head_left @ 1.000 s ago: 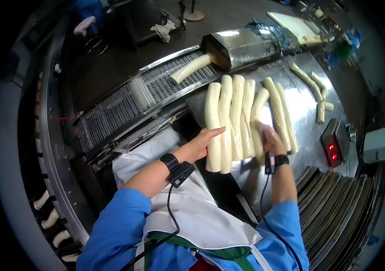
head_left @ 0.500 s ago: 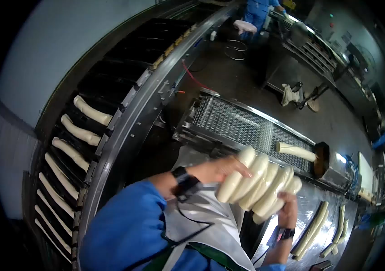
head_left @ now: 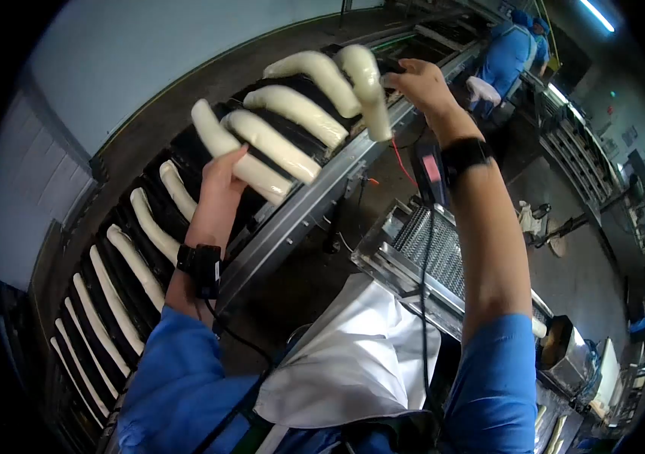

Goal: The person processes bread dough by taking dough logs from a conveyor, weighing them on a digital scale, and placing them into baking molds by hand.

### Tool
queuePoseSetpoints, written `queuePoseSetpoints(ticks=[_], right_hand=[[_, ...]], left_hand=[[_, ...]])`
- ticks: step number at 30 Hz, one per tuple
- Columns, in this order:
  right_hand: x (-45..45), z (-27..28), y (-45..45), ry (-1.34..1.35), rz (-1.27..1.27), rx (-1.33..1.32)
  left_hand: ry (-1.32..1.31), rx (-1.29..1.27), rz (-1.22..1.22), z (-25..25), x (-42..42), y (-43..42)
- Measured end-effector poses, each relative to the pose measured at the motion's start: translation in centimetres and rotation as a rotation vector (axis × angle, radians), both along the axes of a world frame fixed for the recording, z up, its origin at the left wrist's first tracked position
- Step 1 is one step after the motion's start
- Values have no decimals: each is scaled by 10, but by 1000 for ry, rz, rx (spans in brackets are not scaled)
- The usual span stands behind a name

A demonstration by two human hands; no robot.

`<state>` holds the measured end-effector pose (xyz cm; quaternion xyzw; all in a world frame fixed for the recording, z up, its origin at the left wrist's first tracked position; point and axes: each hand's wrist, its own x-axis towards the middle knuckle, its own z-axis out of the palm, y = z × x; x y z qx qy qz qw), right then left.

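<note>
Several thick, pale dough rolls lie across the dark slotted conveyor (head_left: 148, 181) at the upper middle. My left hand (head_left: 224, 178) has its fingers round the leftmost thick roll (head_left: 235, 155). Beside it lie a second roll (head_left: 273, 144), a third (head_left: 300, 113) and a fourth (head_left: 319, 76). At the right end, a tilted roll (head_left: 368, 91) hangs partly over the conveyor's metal edge. My right hand (head_left: 419, 83) is just right of this roll, its fingertips close to it; whether they touch it is unclear.
Thinner dough strips (head_left: 114, 299) fill slots at the lower left. A metal rail (head_left: 292, 216) borders the conveyor. A mesh belt (head_left: 432, 242) runs right of the white apron (head_left: 353, 348). Two people in blue (head_left: 508, 53) stand at the back right, near a rack (head_left: 576, 151).
The view has turned left. Both hands have carried the group of rolls from the metal table to the slotted conveyor, where the rolls now lie spread apart. My hands are wider apart.
</note>
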<state>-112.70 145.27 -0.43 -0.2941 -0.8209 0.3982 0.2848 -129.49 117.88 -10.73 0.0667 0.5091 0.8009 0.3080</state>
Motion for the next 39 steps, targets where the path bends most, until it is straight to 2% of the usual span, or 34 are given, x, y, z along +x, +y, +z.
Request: queuePoseSetpoints(ticks=[1,2,3,4,5,6,7,8,10,12,13,14,16,18,19,20,21,22,24,25,26,28,29,30,31,32,33,34,36,37,39], right_hand=[[-3,-26,17,99,-11,139],[9,-32,6,83,38,110],[23,-44,-2,-17,56,87],[37,-84,5,81,117,-23],[59,-91,-17,59,137,-106],[81,-123,-15,-12,78,-73],[109,-156,-6,-287,36,76],[131,-159,-23,-447,-62,93],[199,-226,-11,-716,-92,291],[251,-245,-25,-916,-243,341],[271,-255,-32,-1035,-317,279],[287,-263,-37,-1148,-395,219],[318,-278,-51,-1026,-346,459],[301,-255,-56,-1010,-331,429],[297,-252,-52,-1056,-311,400],[295,-251,-50,-1100,-292,372],[304,-267,-34,-1169,-293,452],[299,-261,-33,-1170,-302,455],[280,-241,-30,-1232,-255,517],[283,-253,-12,-1242,-296,462],[276,-251,4,-1116,-448,378],[279,-222,57,-919,-549,286],[275,-199,79,-413,-582,91],[263,-157,99,-193,-530,14],[275,-141,135,12,-524,-17],[260,-102,138,139,-547,-129],[223,-58,119,213,-529,-99],[224,-40,140,190,-475,-126],[170,-9,138,430,-395,-264],[146,-4,147,495,-378,-319],[117,-12,162,719,23,-692]], left_hand=[[-46,-214,105,-25,-21,2],[-98,-427,208,-49,-40,3],[-172,-375,152,-66,-52,2],[-95,-397,101,-55,-41,0],[-105,-382,139,-78,-61,3],[-109,-366,177,-102,-84,3],[36,-321,214,-108,-93,-1],[56,-301,238,-111,-106,-4],[-51,-485,310,-115,-133,-8],[-21,-470,291,-127,-144,-18],[15,-446,276,-131,-145,-21],[63,-597,245,-123,-135,-24],[157,-738,194,-104,-120,-33],[626,-661,247,-79,-91,-21],[592,-470,154,-54,-76,-5],[571,-402,66,-42,-69,11],[511,-322,-16,-47,-73,30],[450,-237,-98,-56,-79,50],[478,-313,-197,-67,-86,86],[412,-231,-242,-73,-90,101],[420,-195,-283,-82,-97,116],[390,-201,-295,-76,-101,146],[375,-189,-285,-85,-110,165],[394,-189,-267,-76,-105,182],[414,-197,-252,-83,-110,198],[433,-204,-237,-93,-116,217],[493,-281,-188,-98,-116,233],[498,-301,-182,-92,-109,242],[458,-344,-203,-133,-140,278],[515,-428,-222,-125,-135,284],[547,-533,-181,-140,-143,300]])
